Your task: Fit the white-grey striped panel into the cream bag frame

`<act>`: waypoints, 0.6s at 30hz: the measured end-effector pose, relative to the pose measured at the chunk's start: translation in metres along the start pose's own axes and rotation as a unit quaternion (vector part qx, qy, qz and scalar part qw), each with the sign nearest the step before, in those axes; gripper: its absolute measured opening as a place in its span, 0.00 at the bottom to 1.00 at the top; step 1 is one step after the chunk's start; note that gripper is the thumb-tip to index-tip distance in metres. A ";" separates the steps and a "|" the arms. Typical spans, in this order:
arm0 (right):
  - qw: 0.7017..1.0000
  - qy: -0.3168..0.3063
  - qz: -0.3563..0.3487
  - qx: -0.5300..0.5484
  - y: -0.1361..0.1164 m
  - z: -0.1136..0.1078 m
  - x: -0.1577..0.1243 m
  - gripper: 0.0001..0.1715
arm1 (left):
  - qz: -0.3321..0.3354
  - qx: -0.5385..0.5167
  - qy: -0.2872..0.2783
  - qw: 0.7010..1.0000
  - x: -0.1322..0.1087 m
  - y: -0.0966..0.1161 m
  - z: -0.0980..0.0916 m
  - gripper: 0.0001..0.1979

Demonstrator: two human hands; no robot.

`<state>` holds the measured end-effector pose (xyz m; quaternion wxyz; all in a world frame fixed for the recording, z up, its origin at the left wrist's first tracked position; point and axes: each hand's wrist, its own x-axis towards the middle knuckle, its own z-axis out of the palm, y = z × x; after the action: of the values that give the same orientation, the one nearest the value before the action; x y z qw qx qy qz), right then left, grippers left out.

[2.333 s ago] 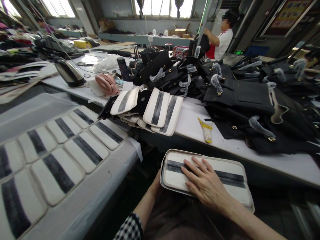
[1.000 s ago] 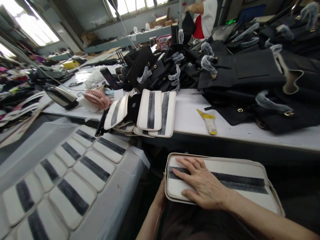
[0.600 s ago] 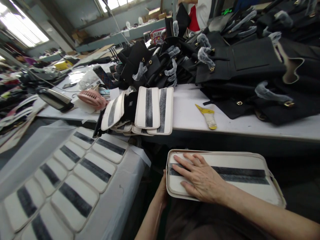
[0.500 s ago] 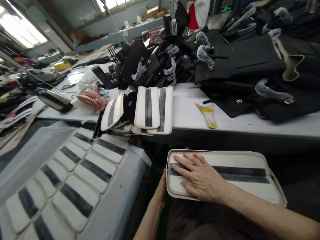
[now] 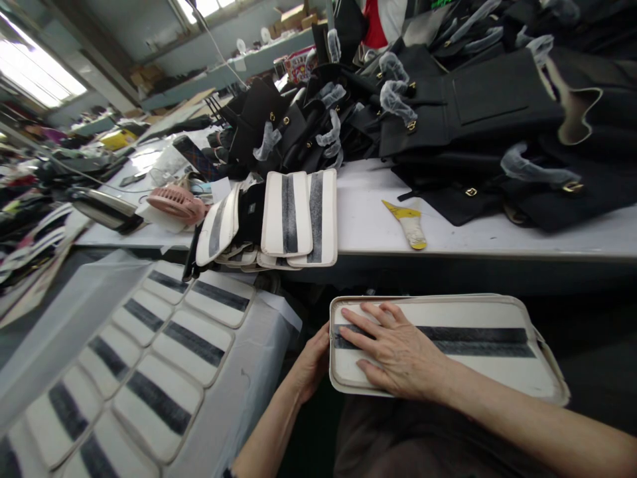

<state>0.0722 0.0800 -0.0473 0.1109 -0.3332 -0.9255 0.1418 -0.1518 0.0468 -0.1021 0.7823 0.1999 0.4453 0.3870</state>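
Observation:
A long off-white panel (image 5: 478, 312) with rounded corners, a raised rim and a dark stripe lies level in front of me, above my lap. My right hand (image 5: 393, 348) rests flat on its left half, fingers spread over the stripe. At the panel's left end is my left hand (image 5: 313, 362), its fingers stretched out against the edge and the tips partly hidden there. A thin strip of edging stands away from the panel at its right end.
Similar striped panels (image 5: 158, 401) lie in rows on the covered table at left. More panels (image 5: 286, 212) are stacked at the bench edge, near a pink fan (image 5: 176, 202). A yellow-and-white pointed piece (image 5: 411, 226) and black bags (image 5: 497, 99) lie on the bench.
My left hand has come out from behind the panel's left edge, and more of it shows. My right hand stays flat on the panel. The view has shifted slightly.

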 end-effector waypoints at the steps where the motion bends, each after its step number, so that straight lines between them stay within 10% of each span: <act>1: 1.000 0.000 0.000 0.000 0.000 0.000 0.000 0.30 | -0.003 0.021 -0.003 1.000 0.000 0.006 -0.002 0.27; 18: 1.000 0.024 0.002 -0.002 0.001 0.006 -0.003 0.32 | -0.088 0.225 -0.065 0.968 -0.004 0.067 0.010 0.27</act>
<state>0.0733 0.0782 -0.0533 0.1318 -0.3388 -0.9222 0.1319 -0.1731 0.0857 -0.0508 0.7753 0.3558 0.4848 0.1930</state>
